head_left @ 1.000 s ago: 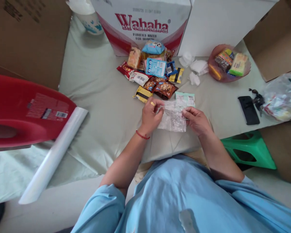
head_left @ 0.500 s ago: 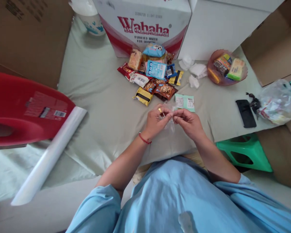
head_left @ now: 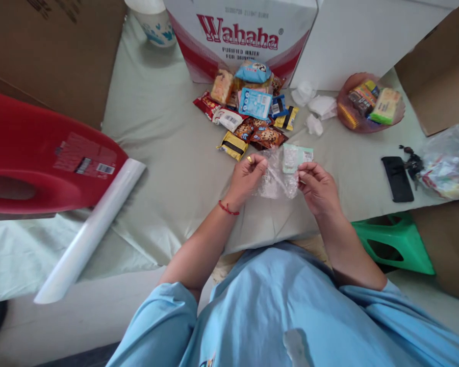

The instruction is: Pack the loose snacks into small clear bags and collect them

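A clear plastic bag (head_left: 277, 173) is stretched between my two hands over the cloth-covered table. My left hand (head_left: 248, 176), with a ring and a red string bracelet, pinches one side of it. The other side is pinched by my right hand (head_left: 317, 187). Just behind the bag lies a pale green snack packet (head_left: 300, 154), partly seen through the film. Beyond my left hand, a pile of wrapped snacks includes a yellow packet (head_left: 233, 146), a brown cookie packet (head_left: 268, 136) and a light blue packet (head_left: 255, 103).
A Wahaha carton (head_left: 240, 35) stands behind the snacks. To its right are crumpled tissues (head_left: 322, 106) and a pink bowl (head_left: 354, 125) of snacks. A phone (head_left: 397, 178) lies by a filled plastic bag (head_left: 449, 163). At left, a film roll (head_left: 92, 229) rests against a red plastic object (head_left: 53, 153).
My hands have moved apart, my right hand to the right, and the clear bag is now spread between them. The whole view has shifted slightly.
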`<state>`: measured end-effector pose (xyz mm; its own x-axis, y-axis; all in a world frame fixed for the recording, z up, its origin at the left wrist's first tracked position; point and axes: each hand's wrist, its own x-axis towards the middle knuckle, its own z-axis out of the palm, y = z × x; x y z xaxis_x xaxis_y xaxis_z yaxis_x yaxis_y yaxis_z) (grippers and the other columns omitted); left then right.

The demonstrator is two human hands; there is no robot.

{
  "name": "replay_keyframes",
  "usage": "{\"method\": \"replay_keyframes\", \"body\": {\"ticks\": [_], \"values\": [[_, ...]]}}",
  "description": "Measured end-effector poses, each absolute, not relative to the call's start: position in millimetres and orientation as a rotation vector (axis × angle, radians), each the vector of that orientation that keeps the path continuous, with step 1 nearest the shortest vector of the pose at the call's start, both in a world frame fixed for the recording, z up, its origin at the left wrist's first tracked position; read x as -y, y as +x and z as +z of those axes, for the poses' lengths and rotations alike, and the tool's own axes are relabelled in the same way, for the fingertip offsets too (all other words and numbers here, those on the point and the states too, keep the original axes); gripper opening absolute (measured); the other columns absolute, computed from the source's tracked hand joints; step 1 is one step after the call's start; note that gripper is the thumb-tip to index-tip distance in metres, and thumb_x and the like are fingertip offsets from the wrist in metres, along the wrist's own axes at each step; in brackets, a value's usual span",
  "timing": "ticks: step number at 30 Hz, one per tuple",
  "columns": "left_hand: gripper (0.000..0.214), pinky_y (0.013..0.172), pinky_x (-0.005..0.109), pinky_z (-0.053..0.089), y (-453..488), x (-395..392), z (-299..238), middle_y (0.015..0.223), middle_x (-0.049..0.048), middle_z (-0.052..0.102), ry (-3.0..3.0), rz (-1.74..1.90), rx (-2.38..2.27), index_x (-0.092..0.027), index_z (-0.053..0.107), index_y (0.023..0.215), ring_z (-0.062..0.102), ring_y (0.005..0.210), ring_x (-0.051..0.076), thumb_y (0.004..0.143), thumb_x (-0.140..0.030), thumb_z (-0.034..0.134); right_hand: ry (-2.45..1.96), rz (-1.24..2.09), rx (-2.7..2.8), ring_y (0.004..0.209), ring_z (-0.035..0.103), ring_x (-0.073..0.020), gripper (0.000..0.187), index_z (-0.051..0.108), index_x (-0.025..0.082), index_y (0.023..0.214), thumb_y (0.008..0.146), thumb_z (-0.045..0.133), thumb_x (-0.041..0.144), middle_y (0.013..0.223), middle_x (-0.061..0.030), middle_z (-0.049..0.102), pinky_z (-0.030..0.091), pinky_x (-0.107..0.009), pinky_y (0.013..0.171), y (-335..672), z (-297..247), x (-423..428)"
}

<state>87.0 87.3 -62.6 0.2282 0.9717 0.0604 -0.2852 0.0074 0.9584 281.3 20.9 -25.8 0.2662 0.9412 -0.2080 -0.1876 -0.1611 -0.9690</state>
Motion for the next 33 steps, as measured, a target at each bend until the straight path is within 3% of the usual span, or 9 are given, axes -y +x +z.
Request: {"method": "replay_keyframes", "body": {"ticks": [7,13,17,20,22,26,29,31,33], "values": [[0.036,0.064,0.022,0.049,79.8,-96.1,-60.4,0.077,-0.0015,0.069,0.843,1.257,-0.795,-0.021,0.068,0.082,0.062,0.067,0.010,0.078,-0.048,0.092,-1.350,0.971,0.666,0.069,0.059,-0.0100,0.028,0.071,0.026,0.096,0.074,0.087,0.033,0.081,0.0045,0.066,0.050,-0.022,0.063,309.1,-35.5,-15.7],[0.029,0.078,0.026,0.061,74.1,-95.6,-51.6,0.095,-0.0004,0.077,0.661,1.206,-0.721,-0.022,0.063,0.085,0.076,0.085,0.015,0.072,-0.034,0.087,-1.407,0.876,0.670,0.066,0.056,-0.0102,0.027,0.069,0.026,0.096,0.076,0.085,0.035,0.080,0.0044,0.066,0.049,-0.023,0.062,324.7,-46.5,-4.4],[0.040,0.073,0.029,0.062,76.9,-93.7,-47.2,0.097,0.0032,0.078,0.620,1.099,-0.760,-0.024,0.059,0.091,0.077,0.083,0.019,0.082,-0.057,0.079,-1.449,0.854,0.753,0.066,0.056,-0.0106,0.020,0.069,0.025,0.095,0.081,0.080,0.035,0.082,0.0032,0.067,0.048,-0.024,0.063,325.6,-52.5,0.7],[0.060,0.064,0.030,0.058,80.3,-94.4,-42.2,0.093,0.0073,0.078,0.636,1.010,-0.909,-0.024,0.059,0.104,0.075,0.074,0.021,0.092,-0.083,0.056,-1.491,0.811,0.905,0.070,0.058,-0.0124,0.016,0.070,0.024,0.098,0.088,0.075,0.036,0.087,0.0011,0.070,0.050,-0.026,0.066,323.8,-48.9,4.4],[0.066,0.064,0.030,0.055,81.3,-96.5,-37.8,0.089,0.0080,0.076,0.689,0.979,-1.053,-0.023,0.057,0.108,0.074,0.074,0.021,0.094,-0.087,0.049,-1.519,0.770,1.005,0.073,0.059,-0.0138,0.016,0.071,0.024,0.100,0.091,0.074,0.038,0.090,-0.0002,0.072,0.050,-0.028,0.068,322.5,-43.7,7.5],[0.059,0.077,0.032,0.053,85.5,-99.3,-30.8,0.093,0.0063,0.072,1.006,0.973,-1.331,-0.020,0.056,0.123,0.071,0.086,0.022,0.088,-0.063,0.078,-1.525,0.727,1.192,0.078,0.065,-0.0158,0.016,0.074,0.025,0.103,0.098,0.070,0.040,0.092,-0.0015,0.075,0.052,-0.030,0.073,319.1,-33.6,14.7],[0.075,0.083,0.034,0.052,97.6,-96.6,-35.2,0.095,0.0034,0.068,1.321,0.929,-1.422,-0.019,0.056,0.137,0.068,0.091,0.023,0.073,-0.035,0.092,-1.483,0.719,1.365,0.081,0.069,-0.0173,0.016,0.074,0.026,0.102,0.102,0.065,0.040,0.092,-0.0018,0.076,0.055,-0.032,0.076,315.4,-27.4,18.8],[0.064,0.074,0.032,0.048,108.7,-92.9,-43.5,0.082,-0.0009,0.064,1.398,0.853,-1.421,-0.018,0.062,0.128,0.063,0.077,0.020,0.071,-0.029,0.089,-1.439,0.728,1.447,0.083,0.069,-0.0180,0.017,0.073,0.026,0.102,0.105,0.063,0.040,0.093,-0.0024,0.075,0.056,-0.033,0.079,313.7,-24.0,20.5],[0.031,0.063,0.030,0.039,118.2,-88.0,-53.4,0.067,-0.0044,0.055,1.369,0.795,-1.379,-0.018,0.068,0.103,0.053,0.062,0.016,0.080,-0.034,0.081,-1.416,0.741,1.440,0.086,0.070,-0.0183,0.019,0.072,0.027,0.106,0.106,0.061,0.042,0.096,-0.0031,0.075,0.057,-0.034,0.082,313.4,-23.0,21.8]]}}
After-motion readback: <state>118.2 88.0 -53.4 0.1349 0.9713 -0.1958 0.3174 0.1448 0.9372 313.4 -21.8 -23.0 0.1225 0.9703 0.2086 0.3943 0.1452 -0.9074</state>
